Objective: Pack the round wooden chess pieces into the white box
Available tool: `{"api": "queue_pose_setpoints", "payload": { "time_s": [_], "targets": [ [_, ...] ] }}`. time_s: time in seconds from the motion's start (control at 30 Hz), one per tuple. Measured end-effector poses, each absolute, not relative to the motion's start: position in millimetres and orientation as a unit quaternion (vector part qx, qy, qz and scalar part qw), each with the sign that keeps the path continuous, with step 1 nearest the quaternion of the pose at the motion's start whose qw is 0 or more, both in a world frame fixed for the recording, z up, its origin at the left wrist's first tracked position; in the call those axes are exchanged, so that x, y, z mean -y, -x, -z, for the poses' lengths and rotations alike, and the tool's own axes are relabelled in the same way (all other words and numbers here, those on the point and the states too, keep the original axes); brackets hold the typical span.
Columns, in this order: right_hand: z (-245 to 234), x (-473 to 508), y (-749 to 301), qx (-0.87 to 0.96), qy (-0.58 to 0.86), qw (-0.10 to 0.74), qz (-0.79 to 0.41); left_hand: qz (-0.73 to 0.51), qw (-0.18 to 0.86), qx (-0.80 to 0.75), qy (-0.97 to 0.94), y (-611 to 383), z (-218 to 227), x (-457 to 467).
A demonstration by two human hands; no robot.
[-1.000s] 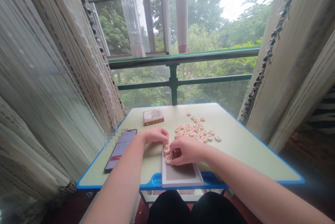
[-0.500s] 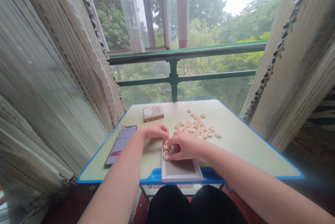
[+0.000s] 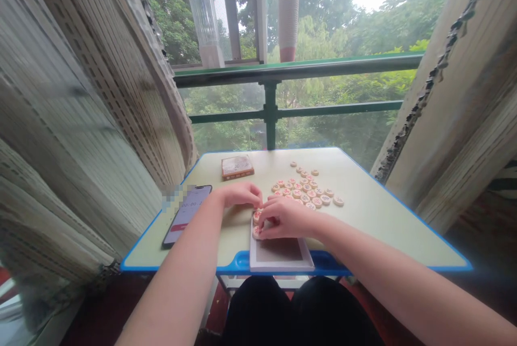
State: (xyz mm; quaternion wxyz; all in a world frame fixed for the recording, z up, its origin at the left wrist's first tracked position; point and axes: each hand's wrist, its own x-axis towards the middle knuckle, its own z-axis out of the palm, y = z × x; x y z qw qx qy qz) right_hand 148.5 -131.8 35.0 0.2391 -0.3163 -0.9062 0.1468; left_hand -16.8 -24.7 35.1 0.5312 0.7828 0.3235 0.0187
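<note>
Discs (image 3: pixel 311 194) on table (image 3: pixel 375 235) by railing (image 3: pixel 270 101)

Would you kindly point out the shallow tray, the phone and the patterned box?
Shallow tray (image 3: pixel 279 252), head view: its inside bottom.
Phone (image 3: pixel 186 213), head view: its screen.
Patterned box (image 3: pixel 237 164), head view: its top face.

right hand (image 3: pixel 291 216): shifted slightly left | lower disc (image 3: pixel 256 233): nearer left tray wall (image 3: pixel 252 254), more covered

Both forearms (image 3: pixel 181 260) slant in toward the open box (image 3: pixel 280 251) — left hand (image 3: pixel 243 193) curled by its far left corner, right hand (image 3: pixel 286 216) arched over its far part.
</note>
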Motion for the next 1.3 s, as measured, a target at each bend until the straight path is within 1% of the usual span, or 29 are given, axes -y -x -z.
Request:
{"api": "queue_pose_setpoints", "payload": {
  "time_s": [0.07,0.17,0.33,0.53,0.7,0.83,0.9,1.03,1.3],
  "targets": [
    [-35.7,130.2,-149.7,0.896,0.332,0.253,-0.150,-0.021,0.534,-0.322,-0.781,17.0,-35.8,26.0],
    [-32.6,126.3,-151.2,0.886,0.360,0.268,-0.119,-0.025,0.532,-0.323,-0.782,17.1,-34.8,26.1],
    [-27.4,122.8,-151.2,0.884,0.384,0.252,-0.082,-0.024,0.541,-0.315,-0.779,16.4,-33.8,24.7],
    [-29.7,123.9,-151.7,0.884,0.380,0.255,-0.094,-0.024,0.535,-0.313,-0.784,15.7,-35.1,25.3],
    [-36.5,127.3,-153.2,0.874,0.382,0.279,-0.107,-0.029,0.514,-0.319,-0.796,15.6,-34.4,24.9],
    [-38.1,130.1,-151.1,0.890,0.350,0.253,-0.143,-0.035,0.526,-0.315,-0.789,15.3,-36.2,26.8],
    [-36.1,129.4,-149.6,0.892,0.352,0.246,-0.138,-0.037,0.532,-0.318,-0.784,14.9,-37.1,27.7],
    [-30.8,125.4,-148.7,0.891,0.353,0.256,-0.130,-0.036,0.530,-0.323,-0.784,14.5,-36.7,27.4],
    [-27.0,122.1,-150.1,0.878,0.351,0.279,-0.165,-0.037,0.521,-0.322,-0.790,15.1,-35.4,25.9]
  ]
}}
